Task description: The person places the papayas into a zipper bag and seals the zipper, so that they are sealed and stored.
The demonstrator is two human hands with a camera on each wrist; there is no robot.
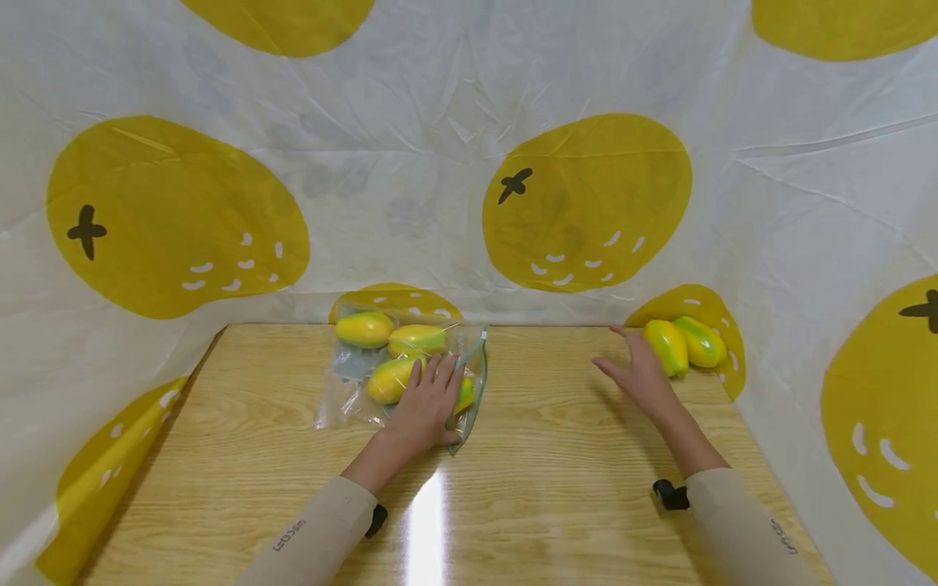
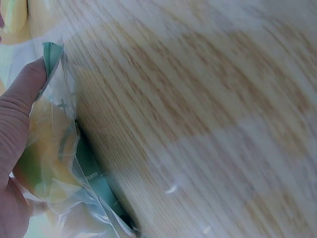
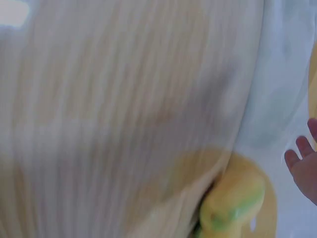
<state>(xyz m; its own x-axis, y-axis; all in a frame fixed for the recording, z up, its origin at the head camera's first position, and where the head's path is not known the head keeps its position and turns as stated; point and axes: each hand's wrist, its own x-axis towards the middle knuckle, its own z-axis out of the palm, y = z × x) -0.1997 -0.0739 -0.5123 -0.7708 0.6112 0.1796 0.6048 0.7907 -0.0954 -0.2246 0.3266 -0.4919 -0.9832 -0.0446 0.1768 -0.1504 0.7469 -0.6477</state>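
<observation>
A clear zip bag [image 1: 344, 411] with a green zip edge [image 1: 479, 382] lies flat on the table, holding several yellow-green mangoes [image 1: 364, 330]. My left hand [image 1: 423, 411] rests on it near the zip end, fingers stretched over the mangoes inside. In the left wrist view, the thumb [image 2: 30, 82] lies against the green edge of the bag. Two loose mangoes [image 1: 666, 347] sit side by side at the table's far right corner. Just left of them, my right hand [image 1: 645, 378] is held with thumb and fingers spread and nothing in it; the right wrist view shows its fingers [image 3: 303, 146] apart.
The wood-grain table [image 1: 545, 488] ends at a white cloth [image 1: 410, 212] printed with big yellow fruits, hanging behind and on both sides. A black wrist strap [image 1: 670, 495] shows at the right sleeve.
</observation>
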